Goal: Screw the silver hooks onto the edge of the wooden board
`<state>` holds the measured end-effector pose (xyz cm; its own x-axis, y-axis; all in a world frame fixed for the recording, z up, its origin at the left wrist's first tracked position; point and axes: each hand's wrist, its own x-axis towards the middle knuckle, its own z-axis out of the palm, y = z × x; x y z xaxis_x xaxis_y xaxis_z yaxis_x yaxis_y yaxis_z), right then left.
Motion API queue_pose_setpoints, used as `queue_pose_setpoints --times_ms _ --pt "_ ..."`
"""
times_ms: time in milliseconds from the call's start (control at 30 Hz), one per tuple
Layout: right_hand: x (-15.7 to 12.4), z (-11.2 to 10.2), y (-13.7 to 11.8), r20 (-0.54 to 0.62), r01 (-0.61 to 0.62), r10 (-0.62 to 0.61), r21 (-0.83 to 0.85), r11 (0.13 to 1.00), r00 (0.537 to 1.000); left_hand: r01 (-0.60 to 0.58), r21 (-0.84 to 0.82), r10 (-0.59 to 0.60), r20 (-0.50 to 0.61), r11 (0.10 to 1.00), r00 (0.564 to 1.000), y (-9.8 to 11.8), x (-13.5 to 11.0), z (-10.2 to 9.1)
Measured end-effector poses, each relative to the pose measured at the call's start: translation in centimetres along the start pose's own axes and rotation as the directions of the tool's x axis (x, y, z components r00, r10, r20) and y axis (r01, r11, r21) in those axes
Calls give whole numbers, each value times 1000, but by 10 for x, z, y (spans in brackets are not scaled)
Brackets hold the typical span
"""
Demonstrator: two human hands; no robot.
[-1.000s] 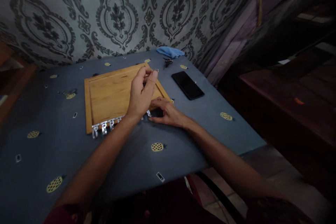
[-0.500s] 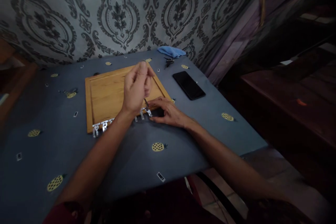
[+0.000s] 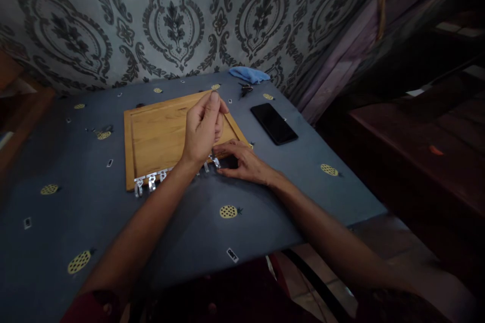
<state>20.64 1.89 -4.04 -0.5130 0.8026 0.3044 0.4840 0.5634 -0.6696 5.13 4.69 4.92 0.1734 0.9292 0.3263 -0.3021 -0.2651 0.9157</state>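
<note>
A framed wooden board (image 3: 155, 133) lies on the table, with a row of silver metal hooks (image 3: 151, 180) along its near edge. My left hand (image 3: 205, 123) is closed in a fist over the board's near right part, around a screwdriver. The handle is hidden inside the fist; a thin dark shaft showed under it a moment ago. At the near right corner, my right hand (image 3: 242, 161) has thumb and fingertips closed about the last metal hook (image 3: 215, 161) and the board's edge. My left wrist and forearm cover the middle of the hook row.
Right of the board lies a black phone (image 3: 273, 123). Behind it are a small dark object (image 3: 245, 90), perhaps keys, and a blue cloth (image 3: 249, 74). The table has a blue-grey pineapple-print cover (image 3: 189, 242); a patterned curtain (image 3: 174, 20) hangs along its far side.
My left fist has shifted slightly to the right and turned a little, so the shaft below it is now mostly hidden. My right hand stays at the same hook.
</note>
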Motion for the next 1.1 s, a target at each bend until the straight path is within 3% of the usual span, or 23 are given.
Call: queue_pose_setpoints --times_ms 200,400,500,633,767,867,967,1100 --pt "0 0 0 9 2 -2 6 1000 1000 0 8 0 36 1000 999 -5 0 -2" --pt "0 -1 -2 -1 0 0 -11 1000 1000 -46 90 28 192 995 981 -3 -2 -5" --pt "0 -1 -2 -1 0 0 -13 1000 1000 -84 169 66 113 982 991 -2 -1 -4" --pt "0 0 -1 -2 9 -9 -13 1000 1000 -2 106 0 20 994 1000 -4 -2 0" --pt "0 2 3 -13 28 -28 1 1000 1000 12 79 -16 54 997 998 -3 -7 4" --pt "0 2 4 -18 47 -46 9 999 999 32 66 -41 138 997 990 1 -5 4" --pt "0 1 3 -4 40 -40 -9 999 999 121 49 -130 289 991 948 5 4 -1" --pt "1 0 2 11 17 -17 -31 999 1000 209 69 -214 519 975 827 9 14 -7"
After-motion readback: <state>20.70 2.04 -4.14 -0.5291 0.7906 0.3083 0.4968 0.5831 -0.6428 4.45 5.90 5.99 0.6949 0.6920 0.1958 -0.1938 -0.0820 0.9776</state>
